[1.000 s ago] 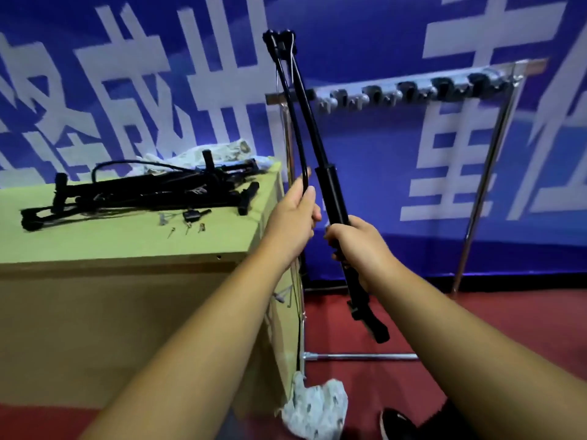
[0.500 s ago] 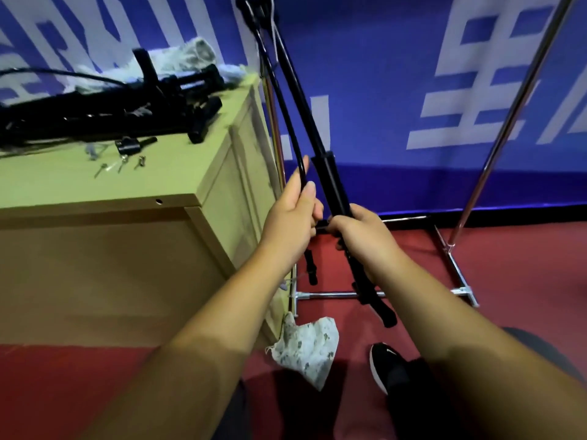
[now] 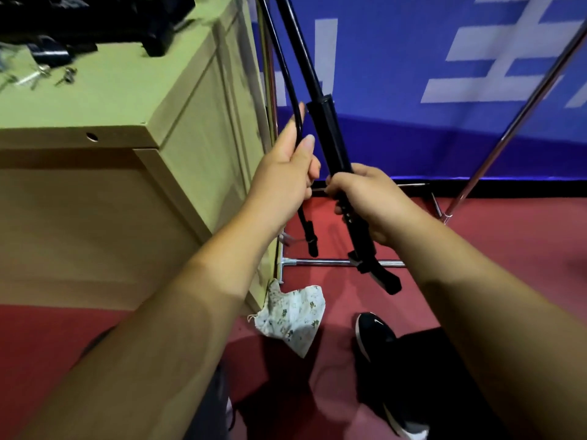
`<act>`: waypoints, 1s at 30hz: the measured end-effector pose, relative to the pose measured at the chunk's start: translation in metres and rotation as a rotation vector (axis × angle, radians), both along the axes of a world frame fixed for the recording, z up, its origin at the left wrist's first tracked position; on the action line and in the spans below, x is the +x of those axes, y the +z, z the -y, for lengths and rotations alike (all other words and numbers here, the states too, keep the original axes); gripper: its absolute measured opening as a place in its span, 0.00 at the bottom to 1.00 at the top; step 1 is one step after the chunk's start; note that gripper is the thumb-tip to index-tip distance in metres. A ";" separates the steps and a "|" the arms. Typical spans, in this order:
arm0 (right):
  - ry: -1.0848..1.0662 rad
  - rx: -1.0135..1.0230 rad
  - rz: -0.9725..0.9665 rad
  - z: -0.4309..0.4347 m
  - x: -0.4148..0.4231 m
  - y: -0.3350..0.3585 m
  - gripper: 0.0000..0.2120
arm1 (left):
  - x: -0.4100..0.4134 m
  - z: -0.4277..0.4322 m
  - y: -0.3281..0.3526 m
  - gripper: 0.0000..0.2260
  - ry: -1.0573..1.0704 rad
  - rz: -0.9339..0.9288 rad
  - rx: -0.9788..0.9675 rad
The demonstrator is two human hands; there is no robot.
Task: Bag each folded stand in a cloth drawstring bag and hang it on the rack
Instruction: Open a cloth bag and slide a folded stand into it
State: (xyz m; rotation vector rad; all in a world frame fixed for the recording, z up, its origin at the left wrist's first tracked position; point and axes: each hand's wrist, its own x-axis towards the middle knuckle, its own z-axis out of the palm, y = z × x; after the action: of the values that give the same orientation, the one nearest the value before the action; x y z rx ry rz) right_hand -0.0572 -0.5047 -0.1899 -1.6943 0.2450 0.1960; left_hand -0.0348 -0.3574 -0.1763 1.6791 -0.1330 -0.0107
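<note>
Left hand (image 3: 282, 179) curls round a thin leg of the black stand (image 3: 327, 128) — right hand (image 3: 365, 201) grips its shaft. A cloth bag (image 3: 293, 315) lies on the floor.

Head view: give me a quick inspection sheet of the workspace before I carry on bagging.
Surface: wooden cabinet, top partly occupied.
Job's things: black stand held upright off the floor; patterned cloth bag lying on the red floor by the cabinet corner.
Clutter: more black stands and small screws on the cabinet.
Hands: left hand grips a thin leg; right hand grips the thick shaft.
Cables: nothing seen.
Surroundings: chrome rack frame, blue banner, black shoe.
</note>
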 end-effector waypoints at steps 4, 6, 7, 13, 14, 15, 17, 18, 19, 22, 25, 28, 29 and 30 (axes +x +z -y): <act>0.002 -0.008 0.001 -0.011 0.002 -0.004 0.06 | 0.003 -0.009 -0.004 0.23 0.022 0.005 0.087; 0.020 -0.029 0.002 -0.016 0.002 -0.005 0.04 | 0.005 -0.015 -0.005 0.22 0.028 0.004 0.133; 0.030 -0.036 0.004 -0.020 0.001 -0.005 0.04 | 0.004 -0.018 -0.006 0.21 0.026 0.002 0.144; 0.031 0.046 0.048 -0.030 -0.003 0.002 0.04 | -0.008 -0.022 -0.018 0.20 -0.075 -0.049 0.198; 0.045 0.067 0.045 -0.031 -0.004 0.004 0.04 | -0.007 -0.024 -0.019 0.20 -0.086 -0.068 0.189; 0.054 0.092 0.043 -0.031 -0.003 0.006 0.05 | -0.007 -0.026 -0.019 0.20 -0.099 -0.087 0.187; 0.024 0.129 0.033 -0.030 -0.001 0.008 0.07 | -0.008 -0.029 -0.022 0.19 -0.132 -0.118 0.210; -0.009 0.133 0.025 -0.030 0.001 0.008 0.08 | -0.008 -0.031 -0.025 0.20 -0.146 -0.127 0.219; -0.040 0.129 0.019 -0.029 0.003 0.009 0.09 | -0.010 -0.032 -0.027 0.21 -0.159 -0.131 0.218; -0.094 0.141 0.003 -0.025 0.008 0.011 0.08 | -0.012 -0.035 -0.032 0.22 -0.175 -0.135 0.220; -0.118 0.206 -0.011 -0.024 0.012 0.011 0.08 | -0.013 -0.036 -0.039 0.23 -0.192 -0.110 0.300; -0.140 0.264 0.011 -0.024 0.015 0.011 0.14 | -0.016 -0.034 -0.046 0.22 -0.207 -0.131 0.335; -0.155 0.252 0.036 -0.023 0.014 0.011 0.17 | -0.017 -0.033 -0.047 0.21 -0.210 -0.151 0.328; -0.169 0.214 0.067 -0.023 0.014 0.011 0.20 | -0.020 -0.032 -0.046 0.21 -0.214 -0.175 0.324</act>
State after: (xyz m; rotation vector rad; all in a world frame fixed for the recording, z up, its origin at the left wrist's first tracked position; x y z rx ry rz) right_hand -0.0433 -0.4817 -0.1790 -1.4577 0.3048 0.0373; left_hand -0.0543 -0.3253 -0.2222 1.9699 -0.1851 -0.3559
